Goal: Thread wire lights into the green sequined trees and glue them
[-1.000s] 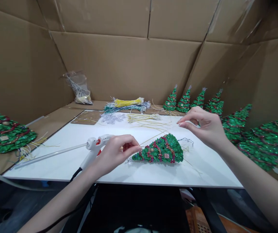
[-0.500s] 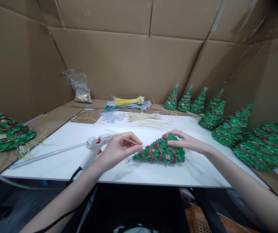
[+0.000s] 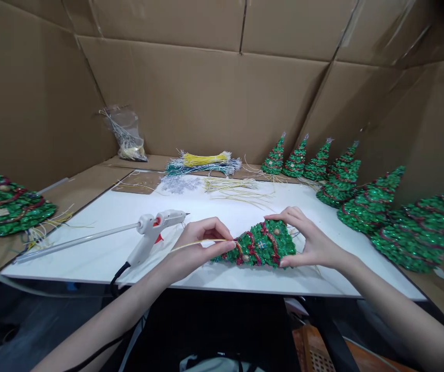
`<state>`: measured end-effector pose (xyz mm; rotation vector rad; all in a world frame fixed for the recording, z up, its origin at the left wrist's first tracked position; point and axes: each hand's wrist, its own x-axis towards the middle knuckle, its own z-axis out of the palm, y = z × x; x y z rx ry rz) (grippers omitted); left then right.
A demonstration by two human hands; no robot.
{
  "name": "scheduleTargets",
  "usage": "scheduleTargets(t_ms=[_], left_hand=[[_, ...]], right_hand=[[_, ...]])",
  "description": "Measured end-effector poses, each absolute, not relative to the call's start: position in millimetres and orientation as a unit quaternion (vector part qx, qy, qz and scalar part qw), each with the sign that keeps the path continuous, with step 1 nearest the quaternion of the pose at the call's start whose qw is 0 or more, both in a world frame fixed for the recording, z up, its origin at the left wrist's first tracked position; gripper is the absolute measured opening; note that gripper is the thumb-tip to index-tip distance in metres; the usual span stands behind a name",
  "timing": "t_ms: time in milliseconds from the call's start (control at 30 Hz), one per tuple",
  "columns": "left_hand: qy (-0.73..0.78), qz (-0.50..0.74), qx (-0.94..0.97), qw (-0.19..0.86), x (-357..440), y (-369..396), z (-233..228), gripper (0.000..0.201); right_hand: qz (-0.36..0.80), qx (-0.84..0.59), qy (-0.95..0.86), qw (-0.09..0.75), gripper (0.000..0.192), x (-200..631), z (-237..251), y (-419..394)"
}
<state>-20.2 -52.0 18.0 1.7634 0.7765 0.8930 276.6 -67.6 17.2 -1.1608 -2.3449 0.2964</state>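
The left hand (image 3: pixel 194 248) pinches a thin yellow wire (image 3: pixel 190 244) against the tip of a sequinned tree (image 3: pixel 262 244) lying on the white board (image 3: pixel 90 232). The right hand (image 3: pixel 307 240) cups the tree's wide base, fingers closed around it. The tree appears light and easily shed of sequins; the base looks the safest hold. The wire seems limp. The contact point is obscured by fingers.
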Motion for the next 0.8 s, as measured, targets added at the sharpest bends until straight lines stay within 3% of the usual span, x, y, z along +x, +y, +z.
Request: scheduleTargets(t_ms=[800], left_hand=[[0.277,0.437,0.783,0.345,-19,-43,-4,0.016]], right_hand=[[-0.050,-0.345,-0.880,0.324,0.095,277,-2,-70]])
